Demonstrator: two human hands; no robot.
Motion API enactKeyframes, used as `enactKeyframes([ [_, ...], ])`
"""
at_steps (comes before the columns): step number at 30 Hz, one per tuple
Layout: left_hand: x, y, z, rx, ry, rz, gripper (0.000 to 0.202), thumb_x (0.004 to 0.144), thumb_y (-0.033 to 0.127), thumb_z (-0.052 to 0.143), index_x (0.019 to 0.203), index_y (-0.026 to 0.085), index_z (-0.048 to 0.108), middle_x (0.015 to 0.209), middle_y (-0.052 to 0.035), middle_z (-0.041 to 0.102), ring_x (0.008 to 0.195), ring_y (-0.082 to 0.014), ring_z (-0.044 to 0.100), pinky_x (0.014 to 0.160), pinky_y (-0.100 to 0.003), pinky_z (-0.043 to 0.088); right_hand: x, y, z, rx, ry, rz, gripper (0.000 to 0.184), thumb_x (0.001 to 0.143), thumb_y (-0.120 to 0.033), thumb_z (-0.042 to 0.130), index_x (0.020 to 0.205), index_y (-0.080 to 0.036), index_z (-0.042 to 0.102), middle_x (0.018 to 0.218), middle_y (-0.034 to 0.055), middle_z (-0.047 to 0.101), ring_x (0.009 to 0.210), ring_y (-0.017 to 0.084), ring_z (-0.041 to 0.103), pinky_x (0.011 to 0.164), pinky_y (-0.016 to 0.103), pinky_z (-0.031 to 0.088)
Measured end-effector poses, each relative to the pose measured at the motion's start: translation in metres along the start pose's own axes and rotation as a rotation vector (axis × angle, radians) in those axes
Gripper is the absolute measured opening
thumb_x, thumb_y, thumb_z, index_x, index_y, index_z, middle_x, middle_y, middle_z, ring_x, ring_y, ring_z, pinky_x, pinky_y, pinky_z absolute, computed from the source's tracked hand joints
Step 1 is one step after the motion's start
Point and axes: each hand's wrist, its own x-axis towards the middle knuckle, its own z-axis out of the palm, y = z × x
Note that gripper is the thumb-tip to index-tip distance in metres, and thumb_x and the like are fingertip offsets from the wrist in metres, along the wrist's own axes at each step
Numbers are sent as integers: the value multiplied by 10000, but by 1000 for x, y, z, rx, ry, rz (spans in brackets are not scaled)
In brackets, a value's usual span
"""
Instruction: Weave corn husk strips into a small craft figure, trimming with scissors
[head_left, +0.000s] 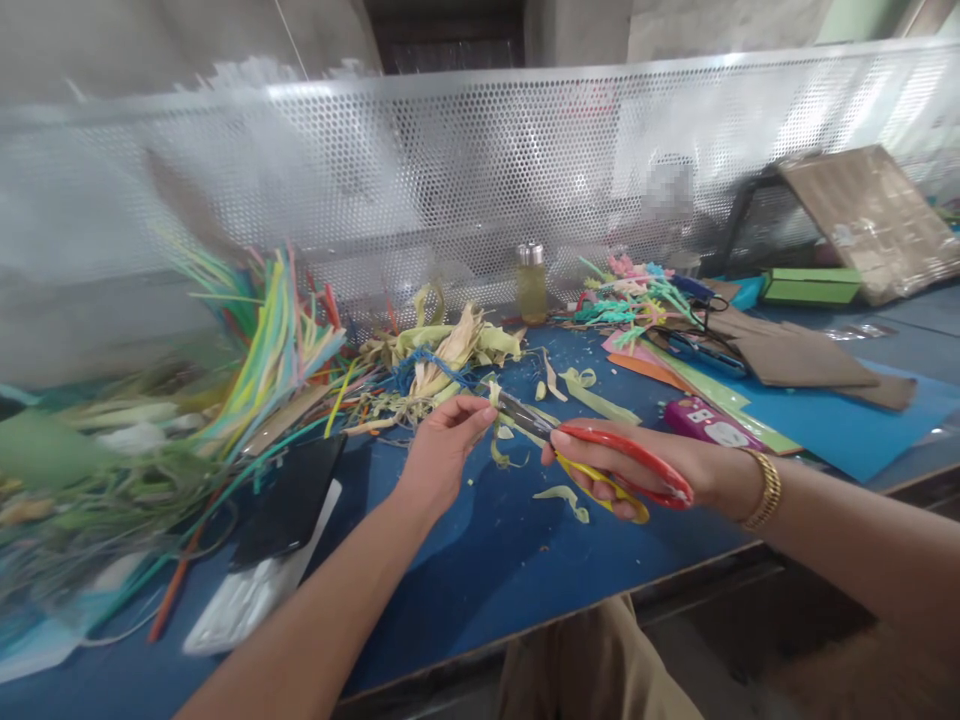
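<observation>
My left hand [446,445] pinches a small pale green piece of corn husk [495,392] between thumb and fingertips. In my right hand [600,462] is a pair of scissors [630,455] with red and yellow handles, my fingers through the loops. The dark blades point left and reach the husk piece at my left fingertips; whether they are cutting it I cannot tell. Curled husk scraps [566,500] lie on the blue table [517,580] below. Behind my left hand is a heap of dried husks [454,350] with blue string across it.
Coloured strips [270,345] and tangled plant fibres stand at left, beside a black phone [289,500]. A yellowish bottle [531,285] stands against the perforated metal screen [480,180]. Pastel craft stems [630,295], cardboard [795,355], coloured paper and a purple packet [709,425] lie at right.
</observation>
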Motion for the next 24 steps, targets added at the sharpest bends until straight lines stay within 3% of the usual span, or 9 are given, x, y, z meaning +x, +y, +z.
enactKeyframes([
  [12, 1, 1, 1, 42, 30, 31, 246, 587, 276, 878, 702, 179, 683, 669, 32, 607, 610, -80, 516, 591, -208, 404, 5, 7, -2, -72, 31, -43, 451, 873, -638, 561, 1028, -214, 569, 685, -48, 446, 497, 58, 425, 401, 151, 393],
  [24, 0, 3, 0, 39, 34, 36, 250, 571, 263, 887, 693, 172, 689, 684, 23, 632, 639, -88, 550, 624, -214, 426, 2, -1, -1, -176, 87, -12, 454, 873, -644, 555, 907, -192, 537, 528, -82, 444, 339, 43, 370, 307, 157, 289],
])
